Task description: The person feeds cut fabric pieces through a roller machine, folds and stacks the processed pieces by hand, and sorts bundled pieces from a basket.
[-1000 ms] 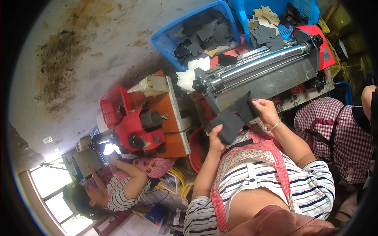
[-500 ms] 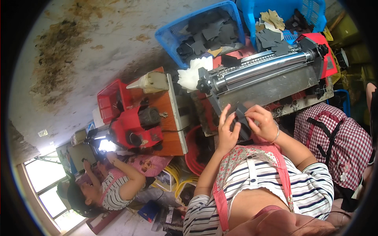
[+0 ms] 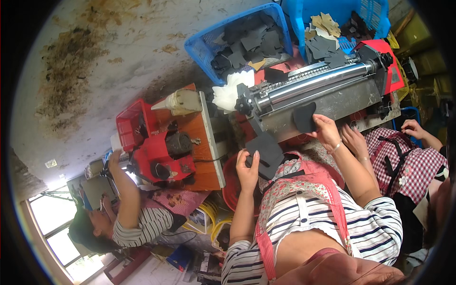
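While scraps crowd two blue plastic baskets above the bench, a worker parts two dark pieces in the head view. The mesh-walled left basket point(image 3: 202, 58) holds grey and black offcuts and a tan one; the right basket point(image 3: 297, 21) holds tan, pale and dark cut pieces. A red basket point(image 3: 124, 133) stands farther left, its contents unclear. Half a second earlier the hands met over the dark material; now they are well apart, and the co-worker at left point(image 3: 128, 199) has raised an arm. The left hand point(image 3: 248, 171) clamps thumb and fingers on a flat, matte grey sheet piece point(image 3: 268, 151), near the apron. The right hand point(image 3: 327, 133) pinches a black, curved-edged piece point(image 3: 304, 118) before the scuffed metal plate point(image 3: 344, 104) of a machine with a shiny cylindrical roller point(image 3: 318, 86)
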A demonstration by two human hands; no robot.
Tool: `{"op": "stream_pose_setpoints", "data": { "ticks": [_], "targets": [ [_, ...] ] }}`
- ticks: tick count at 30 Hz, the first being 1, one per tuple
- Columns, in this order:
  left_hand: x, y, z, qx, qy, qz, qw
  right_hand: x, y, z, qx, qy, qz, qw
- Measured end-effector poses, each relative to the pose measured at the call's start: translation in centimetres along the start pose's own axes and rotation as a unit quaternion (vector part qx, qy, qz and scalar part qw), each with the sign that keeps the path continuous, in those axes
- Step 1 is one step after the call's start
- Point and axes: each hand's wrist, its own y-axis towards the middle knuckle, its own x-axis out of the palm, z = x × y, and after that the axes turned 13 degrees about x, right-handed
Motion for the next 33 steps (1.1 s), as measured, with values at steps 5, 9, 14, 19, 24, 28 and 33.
{"op": "stream_pose_setpoints", "data": {
  "ticks": [5, 9, 14, 19, 24, 28, 33],
  "targets": [
    [0.8, -0.8, -0.3, -0.023, 0.031, -0.026, 0.999, 1.8, -2.7, -2.1, 0.129, 0.002, -0.056, 0.990],
    [2.3, 0.1, 1.6, -0.012, 0.030, -0.055, 0.998, 0.4, 1.1, -0.5, 0.023, -0.119, -0.094, 0.988],
    [3.4, 0.2, 1.3, 0.035, 0.096, -0.053, 0.993, 4.1, -3.0, 0.9, -0.169, -0.417, -0.072, 0.890],
    [3.9, 0.6, 1.6, 0.085, 0.108, -0.105, 0.985, 3.9, -3.8, 3.2, -0.406, -0.495, -0.026, 0.768],
    [4.2, 0.6, 1.4, -0.008, 0.082, -0.024, 0.996, 2.7, 1.4, -1.0, 0.001, -0.034, 0.030, 0.999],
    [4.7, 0.9, 1.2, -0.124, 0.040, -0.008, 0.991, 3.0, -3.7, 1.4, -0.270, -0.447, 0.037, 0.852],
    [5.3, -0.4, -0.2, -0.227, -0.115, -0.043, 0.966, 3.8, -5.5, 3.5, -0.427, -0.580, -0.055, 0.691]
  ]
}}
